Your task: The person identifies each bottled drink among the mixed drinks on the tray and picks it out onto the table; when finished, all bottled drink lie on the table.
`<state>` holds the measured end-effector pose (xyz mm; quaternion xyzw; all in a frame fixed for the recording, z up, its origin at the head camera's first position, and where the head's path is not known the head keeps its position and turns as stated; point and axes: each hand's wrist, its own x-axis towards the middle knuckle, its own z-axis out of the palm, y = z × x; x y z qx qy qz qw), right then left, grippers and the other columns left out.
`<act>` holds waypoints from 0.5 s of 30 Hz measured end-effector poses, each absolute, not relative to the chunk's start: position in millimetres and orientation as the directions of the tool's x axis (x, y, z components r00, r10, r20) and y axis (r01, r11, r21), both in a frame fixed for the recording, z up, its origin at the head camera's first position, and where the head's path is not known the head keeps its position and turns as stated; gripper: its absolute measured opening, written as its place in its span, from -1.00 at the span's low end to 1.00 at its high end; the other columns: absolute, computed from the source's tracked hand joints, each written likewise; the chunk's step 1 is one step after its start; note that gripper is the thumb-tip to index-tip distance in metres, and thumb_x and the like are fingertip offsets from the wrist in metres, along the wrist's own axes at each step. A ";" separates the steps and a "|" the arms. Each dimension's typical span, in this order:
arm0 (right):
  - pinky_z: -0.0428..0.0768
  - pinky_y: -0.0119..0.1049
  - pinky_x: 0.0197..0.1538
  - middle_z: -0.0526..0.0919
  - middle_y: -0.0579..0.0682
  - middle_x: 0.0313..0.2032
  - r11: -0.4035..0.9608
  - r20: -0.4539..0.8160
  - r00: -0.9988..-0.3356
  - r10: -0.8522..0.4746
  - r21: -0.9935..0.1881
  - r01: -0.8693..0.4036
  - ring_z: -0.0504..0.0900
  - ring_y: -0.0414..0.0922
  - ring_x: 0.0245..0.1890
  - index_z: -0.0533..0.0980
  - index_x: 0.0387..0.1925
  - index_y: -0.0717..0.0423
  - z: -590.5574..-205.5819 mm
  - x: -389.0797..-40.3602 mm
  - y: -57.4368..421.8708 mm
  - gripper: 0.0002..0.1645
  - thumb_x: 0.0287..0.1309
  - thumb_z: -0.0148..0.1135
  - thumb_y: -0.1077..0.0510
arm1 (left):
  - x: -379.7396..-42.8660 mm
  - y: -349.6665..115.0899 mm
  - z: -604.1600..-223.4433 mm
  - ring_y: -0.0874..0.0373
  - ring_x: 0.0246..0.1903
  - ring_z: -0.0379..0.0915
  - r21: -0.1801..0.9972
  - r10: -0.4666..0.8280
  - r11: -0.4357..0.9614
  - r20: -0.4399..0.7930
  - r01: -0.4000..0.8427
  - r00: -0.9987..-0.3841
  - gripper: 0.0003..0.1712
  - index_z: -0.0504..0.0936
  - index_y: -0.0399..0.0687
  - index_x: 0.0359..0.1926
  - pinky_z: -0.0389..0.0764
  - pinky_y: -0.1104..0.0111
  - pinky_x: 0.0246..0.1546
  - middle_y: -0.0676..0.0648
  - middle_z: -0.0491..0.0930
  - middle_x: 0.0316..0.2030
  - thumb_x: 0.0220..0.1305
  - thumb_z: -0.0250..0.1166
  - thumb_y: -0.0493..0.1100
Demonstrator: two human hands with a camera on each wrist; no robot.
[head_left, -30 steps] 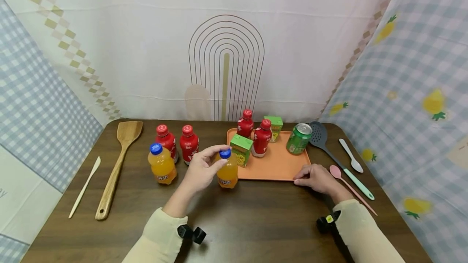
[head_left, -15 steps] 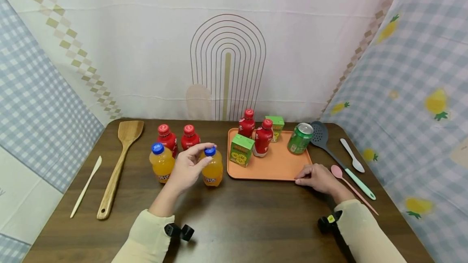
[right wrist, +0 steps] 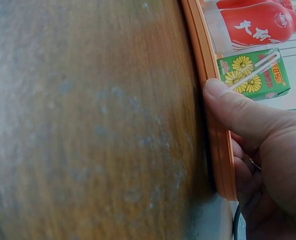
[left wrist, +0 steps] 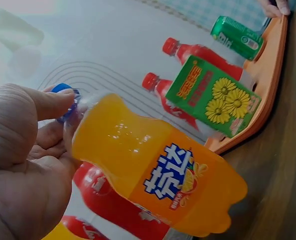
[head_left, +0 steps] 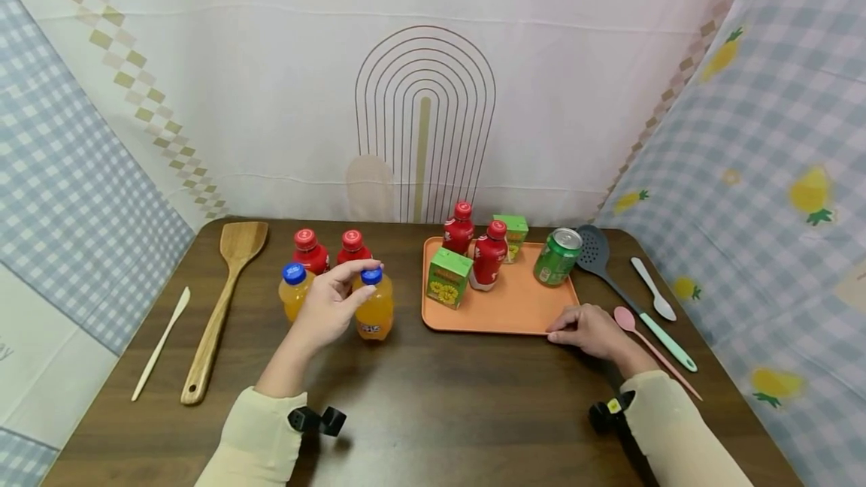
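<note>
My left hand (head_left: 323, 313) pinches the blue cap of an orange soda bottle (head_left: 375, 313) between thumb and fingers. The bottle is upright, left of the orange tray (head_left: 504, 316); whether its base touches the table is unclear. In the left wrist view its label (left wrist: 170, 172) faces the camera. Behind that hand stand a second orange soda bottle (head_left: 293, 294) and two red bottles, one (head_left: 310, 254) farther left and one (head_left: 353, 246) partly hidden. My right hand (head_left: 587, 329) grips the tray's front right corner, thumb on the rim (right wrist: 215, 125). Two red bottles (head_left: 489, 260), two green drink cartons (head_left: 448, 282) and a green can (head_left: 558, 258) stand on the tray.
At the left lie a wooden spatula (head_left: 219, 307) and a cream-coloured knife (head_left: 161, 344). To the right of the tray are a slotted turner (head_left: 594, 248), a white spoon (head_left: 652, 288) and a pink spoon (head_left: 625, 319). Fabric (head_left: 298, 81) hangs behind the table.
My left hand has carried the orange soda bottle leftward, away from the tray's left edge and towards the other bottles. The right hand stays at the tray corner.
</note>
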<state>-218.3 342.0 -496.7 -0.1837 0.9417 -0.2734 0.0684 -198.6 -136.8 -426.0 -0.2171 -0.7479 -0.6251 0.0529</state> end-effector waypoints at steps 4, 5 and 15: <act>0.53 -0.36 -0.23 0.62 -0.36 -0.44 0.782 -0.021 -0.923 -0.384 -0.539 -0.313 0.58 -0.34 -0.35 0.72 -0.41 -0.29 -496.0 -217.9 341.5 -0.90 0.02 0.41 -0.13 | -199.1 -141.2 -423.1 0.08 0.11 0.46 0.902 0.268 0.172 0.343 0.395 -0.900 -0.61 0.55 -0.05 0.14 0.46 0.12 0.13 -0.07 0.55 0.11 0.30 0.24 -0.31; 0.53 -0.36 -0.24 0.62 -0.36 -0.44 0.781 -0.019 -0.923 -0.384 -0.539 -0.314 0.58 -0.34 -0.36 0.73 -0.41 -0.28 -495.9 -217.7 341.4 -0.90 0.03 0.41 -0.13 | -199.2 -142.4 -422.5 0.08 0.10 0.47 0.900 0.267 0.192 0.335 0.391 -0.903 -0.62 0.56 -0.02 0.14 0.47 0.12 0.12 -0.05 0.56 0.10 0.30 0.25 -0.30; 0.53 -0.37 -0.25 0.61 -0.36 -0.45 0.785 -0.019 -0.924 -0.383 -0.533 -0.315 0.57 -0.34 -0.37 0.73 -0.40 -0.27 -494.4 -217.1 340.2 -0.92 0.03 0.42 -0.09 | -198.8 -155.6 -419.7 0.05 0.03 0.52 0.883 0.249 0.315 0.276 0.347 -0.928 -0.60 0.55 -0.04 0.15 0.53 0.14 0.05 -0.01 0.58 0.06 0.29 0.26 -0.29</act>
